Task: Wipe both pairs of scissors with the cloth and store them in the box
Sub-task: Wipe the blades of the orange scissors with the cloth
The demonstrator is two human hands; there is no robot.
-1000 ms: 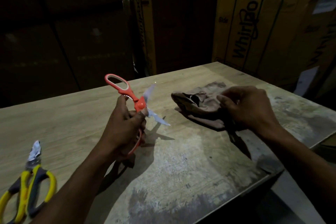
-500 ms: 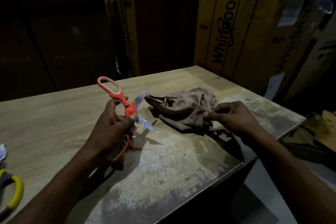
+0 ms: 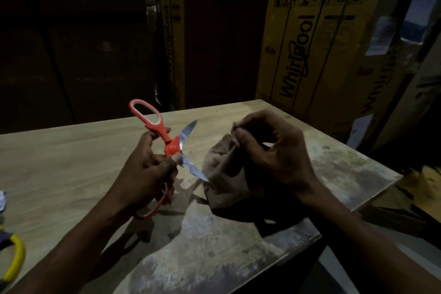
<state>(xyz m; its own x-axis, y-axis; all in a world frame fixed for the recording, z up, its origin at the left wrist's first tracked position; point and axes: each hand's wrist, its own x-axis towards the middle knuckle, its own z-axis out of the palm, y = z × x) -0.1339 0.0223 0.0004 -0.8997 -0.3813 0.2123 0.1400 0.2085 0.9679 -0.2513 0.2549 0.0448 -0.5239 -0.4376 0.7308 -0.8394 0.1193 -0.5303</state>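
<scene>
- While large cardboard appliance cartons [image 3: 317,50] stand stacked in the dark behind it, a pale wooden worktop [image 3: 59,164] fills the view, its near right part worn and grey.
- No storage box for the scissors can be made out, so where they will go and what it holds cannot be told; the cartons are shut.
- Brown cloth [image 3: 224,174] hangs bunched just above the worktop, lifted by the right hand [image 3: 274,157], whose grip pinches its top edge.
- Orange scissors [image 3: 167,143] are upright, blades spread wide; the left hand [image 3: 145,174] has its grip clenched round the lower handle, and the lower blade tip touches the cloth.
- To wipe well, it seems best to fold cloth over one blade and draw from pivot to tip, fingers behind the edge.
- Yellow-handled scissors [image 3: 16,255] lie at the far left edge, mostly out of view, apparently not yet wiped.
</scene>
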